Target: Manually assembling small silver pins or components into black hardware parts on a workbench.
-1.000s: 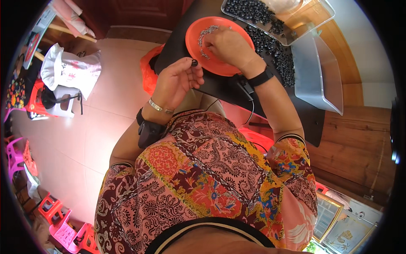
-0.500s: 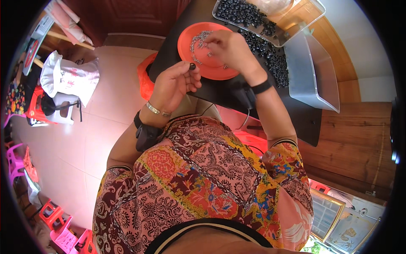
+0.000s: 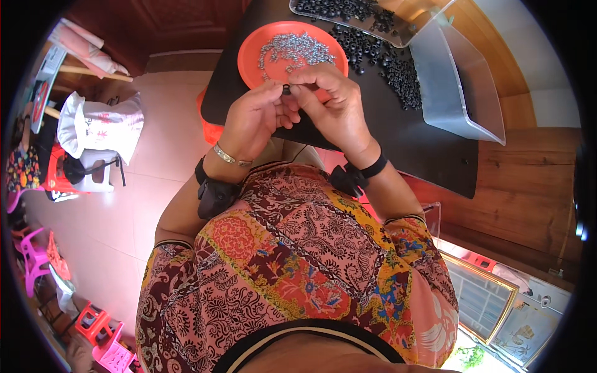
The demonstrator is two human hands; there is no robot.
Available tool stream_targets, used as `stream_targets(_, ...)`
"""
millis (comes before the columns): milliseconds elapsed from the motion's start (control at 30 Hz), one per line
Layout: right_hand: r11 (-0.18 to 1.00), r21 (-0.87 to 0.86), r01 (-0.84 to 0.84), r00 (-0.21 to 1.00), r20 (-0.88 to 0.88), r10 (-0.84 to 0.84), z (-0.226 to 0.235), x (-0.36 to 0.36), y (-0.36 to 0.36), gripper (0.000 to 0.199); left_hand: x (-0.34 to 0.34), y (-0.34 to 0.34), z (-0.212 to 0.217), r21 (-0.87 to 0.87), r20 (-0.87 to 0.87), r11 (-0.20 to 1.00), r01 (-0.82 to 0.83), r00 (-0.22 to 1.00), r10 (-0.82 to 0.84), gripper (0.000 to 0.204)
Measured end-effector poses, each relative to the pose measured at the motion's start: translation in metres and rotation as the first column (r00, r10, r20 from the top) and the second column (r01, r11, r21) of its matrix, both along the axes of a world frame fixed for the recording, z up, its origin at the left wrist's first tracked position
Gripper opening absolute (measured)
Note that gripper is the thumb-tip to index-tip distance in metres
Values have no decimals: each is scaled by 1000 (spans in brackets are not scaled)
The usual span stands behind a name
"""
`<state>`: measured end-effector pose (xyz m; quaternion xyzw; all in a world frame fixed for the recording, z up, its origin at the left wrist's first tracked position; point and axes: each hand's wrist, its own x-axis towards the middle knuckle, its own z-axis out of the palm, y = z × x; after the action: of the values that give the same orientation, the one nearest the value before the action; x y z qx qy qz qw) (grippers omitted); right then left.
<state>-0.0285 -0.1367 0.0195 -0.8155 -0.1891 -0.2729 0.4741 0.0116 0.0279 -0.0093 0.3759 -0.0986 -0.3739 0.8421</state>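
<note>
My left hand (image 3: 256,118) and my right hand (image 3: 333,102) meet over the near rim of an orange plate (image 3: 252,59). Together their fingertips pinch a small black ring (image 3: 286,90). What the right fingers add to it is hidden. A heap of small silver screws (image 3: 292,48) lies in the plate. Several loose black rings (image 3: 388,62) are scattered on the black mat (image 3: 423,143) to the right of the plate.
A clear tray (image 3: 348,11) with more black rings sits at the far edge. An empty clear plastic box (image 3: 457,81) stands at the right on the wooden table (image 3: 528,180). To the left are a tiled floor, a white bag (image 3: 102,127) and small plastic stools.
My right hand has come back from the screws in the plate and joined my left hand. Both now pinch the black ring that my left hand held alone.
</note>
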Motion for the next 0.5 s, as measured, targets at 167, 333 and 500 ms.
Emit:
stream_targets(167,978,-144,153,963,245,-115,7,0,1,15,1,-4,2,19,16,1000,-12,1000,12,26)
stream_targets(333,991,-95,97,973,219,-75,15,-4,-3,8,2,-8,2,-26,160,998,58,986,-53,30)
stream_targets(500,982,-64,175,949,278,-151,24,-18,-1,9,-7,-11,23,-18,146,998,59,988,-56,35)
